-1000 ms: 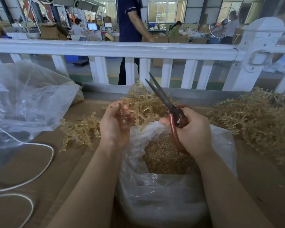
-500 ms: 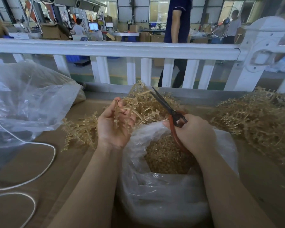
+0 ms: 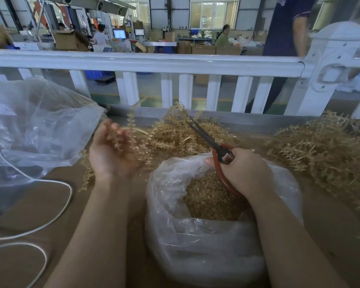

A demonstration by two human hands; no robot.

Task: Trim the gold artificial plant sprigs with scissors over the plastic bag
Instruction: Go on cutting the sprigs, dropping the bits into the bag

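My left hand (image 3: 110, 150) is palm up to the left of the plastic bag (image 3: 195, 250), with a gold sprig (image 3: 131, 129) lying across its blurred, loosely curled fingers. My right hand (image 3: 243, 171) grips the red-handled scissors (image 3: 206, 138) above the bag's far rim; the blades are nearly together and point up and left. The open clear bag holds gold trimmings (image 3: 208, 198). A pile of gold sprigs (image 3: 175, 134) lies behind the bag.
A bigger heap of gold sprigs (image 3: 324, 150) lies at the right. A large clear bag (image 3: 29, 129) fills the left side, with a white cord (image 3: 56, 217) looping over the brown tabletop. A white railing (image 3: 154, 63) closes off the far edge; people move beyond it.
My left hand has swung left and away from the scissors with the sprig. The scissor blades have tipped lower and closed. A person behind the railing has walked to the right.
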